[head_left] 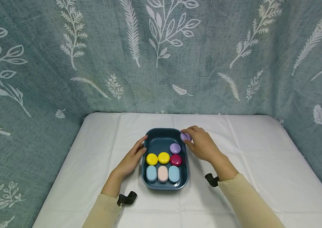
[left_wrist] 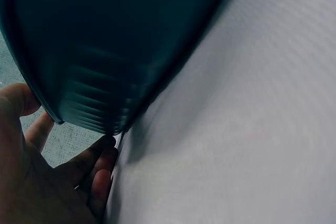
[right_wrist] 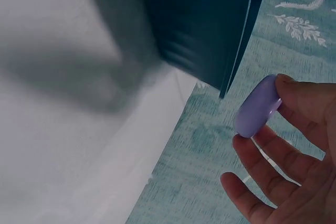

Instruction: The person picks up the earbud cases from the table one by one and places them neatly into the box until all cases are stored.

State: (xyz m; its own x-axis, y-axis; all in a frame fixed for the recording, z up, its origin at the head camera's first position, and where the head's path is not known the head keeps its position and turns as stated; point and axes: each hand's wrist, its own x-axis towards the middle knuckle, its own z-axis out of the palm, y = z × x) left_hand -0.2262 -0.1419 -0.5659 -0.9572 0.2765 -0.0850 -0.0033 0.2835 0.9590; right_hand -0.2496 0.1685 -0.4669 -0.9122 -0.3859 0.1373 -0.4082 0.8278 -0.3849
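Observation:
A dark blue rectangular tray (head_left: 164, 186) with rounded corners stands on the white cloth in the head view. My left hand (head_left: 131, 160) touches its left side with fairly straight fingers; in the left wrist view the fingertips meet the tray's outer wall (left_wrist: 105, 93). My right hand (head_left: 203, 144) pinches a glossy, rounded purple piece (head_left: 185, 136) between thumb and fingers, just by the upper right rim. Inside the tray lie another purple piece (head_left: 175, 148), a dark red one (head_left: 176, 160), yellow ones (head_left: 164, 158), light blue ones (head_left: 174, 174) and a pink one (head_left: 162, 174).
White cloth (head_left: 220, 202) covers the table under the tray. A blue-green curtain (head_left: 161, 88) with white leaf prints hangs behind and at both sides. Black wrist mounts (head_left: 127, 199) sit below each wrist.

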